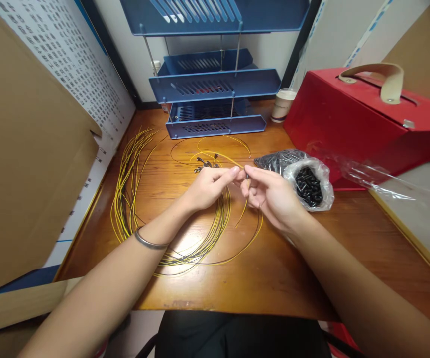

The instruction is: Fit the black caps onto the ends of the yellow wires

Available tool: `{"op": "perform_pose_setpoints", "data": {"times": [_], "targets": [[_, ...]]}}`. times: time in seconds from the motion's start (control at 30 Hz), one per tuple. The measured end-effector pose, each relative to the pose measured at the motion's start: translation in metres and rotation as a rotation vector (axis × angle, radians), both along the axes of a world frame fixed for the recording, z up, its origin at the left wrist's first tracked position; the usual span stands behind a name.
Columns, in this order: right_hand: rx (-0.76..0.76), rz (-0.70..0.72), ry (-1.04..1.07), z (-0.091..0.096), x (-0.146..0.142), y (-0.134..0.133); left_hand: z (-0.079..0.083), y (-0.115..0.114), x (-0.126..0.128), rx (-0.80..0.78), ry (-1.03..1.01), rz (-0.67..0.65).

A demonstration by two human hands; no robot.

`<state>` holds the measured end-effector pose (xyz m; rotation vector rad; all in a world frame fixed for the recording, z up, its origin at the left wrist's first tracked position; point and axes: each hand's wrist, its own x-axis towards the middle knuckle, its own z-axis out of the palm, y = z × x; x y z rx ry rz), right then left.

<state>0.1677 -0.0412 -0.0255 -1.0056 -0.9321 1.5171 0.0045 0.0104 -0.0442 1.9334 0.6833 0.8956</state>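
Over the middle of the table my left hand [212,186] is closed, thumb and forefinger pinching a thin yellow wire [224,156]. Close against it, my right hand [270,191] pinches a small black piece [247,175] where the wire passes through the fingers. A free end of yellow wire hangs below the right hand. Beneath and left of my hands lies a loose coil of yellow and black wires [125,199], with several black connectors [204,163] at some ends. Right of my right hand, a clear plastic bag [327,186] stands open, full of small black parts [308,186].
A blue tiered tray rack [215,89] stands at the back of the wooden table [274,278]. To its right are a paper cup [282,104] and a red box [353,119] with a beige handle. Cardboard [24,149] borders the left side.
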Motion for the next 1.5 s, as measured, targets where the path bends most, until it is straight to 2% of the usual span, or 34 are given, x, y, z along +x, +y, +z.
{"op": "perform_pose_setpoints", "data": {"times": [0.1,0.2,0.53,0.63,0.73,0.83,1.03,1.1,1.27,1.5], "targets": [[-0.003,0.111,-0.059,-0.001,-0.003,-0.001,0.000,0.001,0.001,-0.047,-0.056,-0.052],[-0.009,0.148,-0.065,-0.002,-0.004,-0.002,-0.001,0.001,0.002,-0.081,-0.090,-0.048],[-0.055,0.182,-0.051,-0.003,-0.003,-0.002,-0.003,0.005,0.005,0.049,-0.155,0.278],[-0.069,0.198,-0.037,-0.002,-0.003,-0.003,-0.006,0.010,0.004,0.054,-0.194,0.385],[-0.081,0.212,-0.010,-0.001,-0.003,-0.003,-0.007,0.014,0.004,0.036,-0.250,0.436],[-0.091,0.195,0.016,-0.001,-0.003,-0.003,-0.005,0.013,0.003,-0.012,-0.241,0.399],[-0.082,0.169,0.035,-0.002,-0.004,-0.002,0.000,0.001,0.002,-0.034,-0.126,0.104],[-0.077,0.170,0.025,-0.002,-0.005,-0.002,0.000,0.000,0.002,-0.002,-0.109,0.123],[-0.086,0.171,0.014,-0.003,-0.004,-0.001,-0.002,0.005,0.002,0.093,-0.145,0.265],[-0.104,0.173,0.019,-0.003,-0.004,-0.002,-0.004,0.010,0.002,0.087,-0.140,0.420]]}}
